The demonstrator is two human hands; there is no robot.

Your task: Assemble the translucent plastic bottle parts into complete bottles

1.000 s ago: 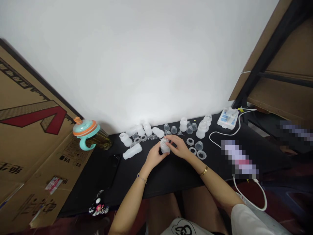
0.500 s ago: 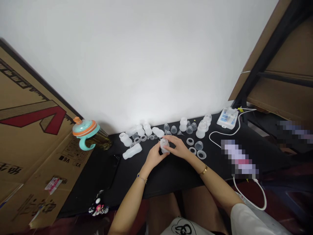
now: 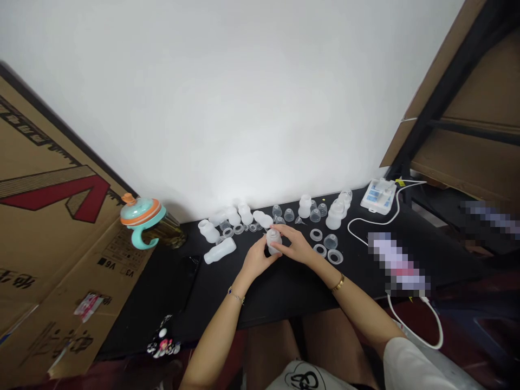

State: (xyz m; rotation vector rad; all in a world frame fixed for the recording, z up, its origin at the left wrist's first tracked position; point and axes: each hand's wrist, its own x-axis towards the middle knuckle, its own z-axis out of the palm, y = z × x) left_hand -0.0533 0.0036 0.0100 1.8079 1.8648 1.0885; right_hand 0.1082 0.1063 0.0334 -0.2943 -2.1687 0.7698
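Note:
Between my hands, near the middle of the black table, stands a small whitish baby bottle [image 3: 273, 241]. My left hand [image 3: 257, 262] is closed around its lower left side. My right hand [image 3: 296, 245] grips it from the right, with fingers bent over the neck and thumb across the front. Just behind my fingers are clear dome caps [image 3: 288, 215] and white discs [image 3: 263, 219]. Nearest my left hand, another whitish bottle [image 3: 220, 251] lies on its side. Clear rings [image 3: 335, 257] and a clear dome [image 3: 330, 241] lie right of my right hand.
More bottles [image 3: 208, 231] stand or lie along the wall. A bottle with a collar [image 3: 335, 214] stands at right. A teal-lidded jug [image 3: 142, 216] and cardboard box [image 3: 60, 227] are left. A dark phone [image 3: 189, 281], a white case [image 3: 378, 196] and a white cable [image 3: 357, 221] lie on the table.

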